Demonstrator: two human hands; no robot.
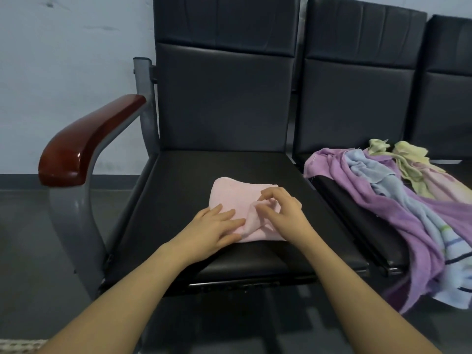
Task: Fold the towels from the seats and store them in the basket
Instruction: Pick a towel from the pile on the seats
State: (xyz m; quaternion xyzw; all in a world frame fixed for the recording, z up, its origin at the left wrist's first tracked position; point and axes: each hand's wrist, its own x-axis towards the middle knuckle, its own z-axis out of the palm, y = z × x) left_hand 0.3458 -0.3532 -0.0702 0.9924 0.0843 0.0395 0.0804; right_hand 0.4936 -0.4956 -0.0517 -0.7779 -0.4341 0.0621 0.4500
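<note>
A pink towel [233, 194], partly folded, lies on the black seat [184, 190] in front of me. My left hand [215, 226] presses flat on its near left part with straight fingers. My right hand [283, 210] pinches a raised fold of the pink towel near its middle, fingers curled. On the seat to the right lies a heap of unfolded towels: a purple one [398, 213], a light blue striped one [419, 226] and a pale yellow one [408, 159], some hanging over the front edge.
A red-brown wooden armrest [84, 146] on a grey metal frame stands at the left of the seat. A third seat [449, 98] shows at the far right. A woven rim [20, 346] peeks in at the bottom left corner. Grey floor lies below.
</note>
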